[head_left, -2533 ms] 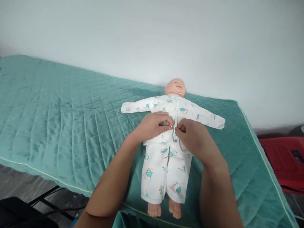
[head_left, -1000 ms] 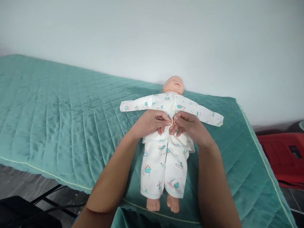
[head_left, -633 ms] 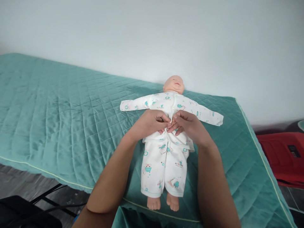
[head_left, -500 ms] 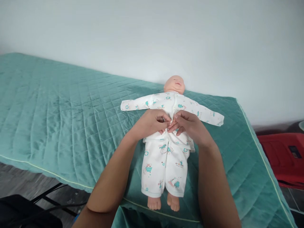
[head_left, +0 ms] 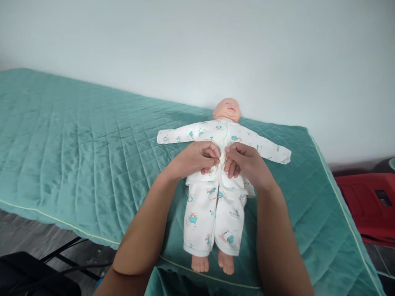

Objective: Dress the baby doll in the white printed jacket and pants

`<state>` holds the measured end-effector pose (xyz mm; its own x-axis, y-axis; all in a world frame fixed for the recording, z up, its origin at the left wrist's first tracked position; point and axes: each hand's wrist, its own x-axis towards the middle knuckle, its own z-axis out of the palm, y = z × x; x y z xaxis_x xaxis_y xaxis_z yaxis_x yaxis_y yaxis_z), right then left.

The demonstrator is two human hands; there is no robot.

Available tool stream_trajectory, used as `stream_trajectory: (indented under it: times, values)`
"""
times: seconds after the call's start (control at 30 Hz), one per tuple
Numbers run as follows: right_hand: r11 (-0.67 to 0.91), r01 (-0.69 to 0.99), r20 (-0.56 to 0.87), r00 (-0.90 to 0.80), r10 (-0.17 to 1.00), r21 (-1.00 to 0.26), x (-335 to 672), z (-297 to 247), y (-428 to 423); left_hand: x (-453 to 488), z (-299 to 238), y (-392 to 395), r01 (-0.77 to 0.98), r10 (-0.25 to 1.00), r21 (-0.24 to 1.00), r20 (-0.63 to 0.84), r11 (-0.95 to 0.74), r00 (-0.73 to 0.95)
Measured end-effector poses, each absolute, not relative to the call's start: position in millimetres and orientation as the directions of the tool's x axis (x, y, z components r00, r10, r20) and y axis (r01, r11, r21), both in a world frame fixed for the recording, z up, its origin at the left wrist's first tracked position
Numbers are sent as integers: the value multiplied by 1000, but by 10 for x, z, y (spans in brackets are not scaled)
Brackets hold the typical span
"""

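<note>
A baby doll (head_left: 227, 109) lies face up, its arms spread and its bare feet toward me. It wears a white long-sleeved baby shirt (head_left: 181, 133) with small teal and pink prints, and matching pants (head_left: 200, 218). At the shirt's front, my left hand (head_left: 203, 157) pinches one side of the opening between thumb and forefinger. Just across from it, my right hand (head_left: 239, 160) pinches the other side, its remaining fingers curled. A small whitish spot, perhaps a button, shows between my fingertips; its details are too small to make out.
The doll rests on a quilted green bed cover (head_left: 92, 156) with pale piping, against a white wall (head_left: 185, 49). A red plastic object (head_left: 365, 201) stands beyond the right edge. At lower left are a black item (head_left: 37, 275) and dark metal bars.
My fingertips have drawn slightly apart at the shirt's front, and my right fingers have curled in from the middle. The doll lies in the same place.
</note>
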<state>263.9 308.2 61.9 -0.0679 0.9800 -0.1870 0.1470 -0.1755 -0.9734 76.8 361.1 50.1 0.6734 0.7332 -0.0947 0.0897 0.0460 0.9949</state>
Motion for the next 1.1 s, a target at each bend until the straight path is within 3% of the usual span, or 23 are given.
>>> stream_trajectory:
  times: [0.07,0.17,0.27,0.33,0.4,0.47,0.53,0.6,0.7,0.8,0.9,1.0,1.1]
  values:
    - [-113,116,-110,32,993,-987,2620,599,3087,752,534,3592,117,718,992,-117,50,686]
    - [50,129,89,311,946,-990,2583,553,3105,738,568,3576,110,707,993,-103,35,700]
    - [166,235,264,489,831,-958,2575,483,3139,744,501,3637,6,842,999,36,-46,538]
    - [202,292,332,518,788,-935,2594,419,3172,751,378,3742,8,942,984,170,-180,290]
    - [258,330,397,483,781,-908,2626,344,3213,753,209,3888,165,941,927,326,-338,96]
    - [328,356,459,399,794,-875,2665,263,3260,749,32,4043,385,874,793,477,-472,89]
    - [351,394,481,301,824,-849,2713,181,3311,748,-116,4173,553,818,630,542,-546,190]
    - [317,451,453,233,861,-835,2778,96,3369,752,-215,4261,681,816,505,522,-530,249]
    - [220,566,391,200,899,-795,2917,-46,3464,753,-276,4325,820,859,400,473,-409,197]
    - [64,733,350,245,904,-677,3102,-195,3524,692,-276,4344,891,890,346,438,-294,124]
    - [-57,874,380,267,886,-483,3322,-313,3487,521,-264,4331,927,916,293,386,-235,110]
    - [-146,936,375,267,888,-321,3585,-373,3353,254,-272,4283,941,939,263,320,-213,122]
    - [-213,943,327,292,899,-257,3886,-397,3179,-32,-300,4221,934,948,270,274,-235,159]
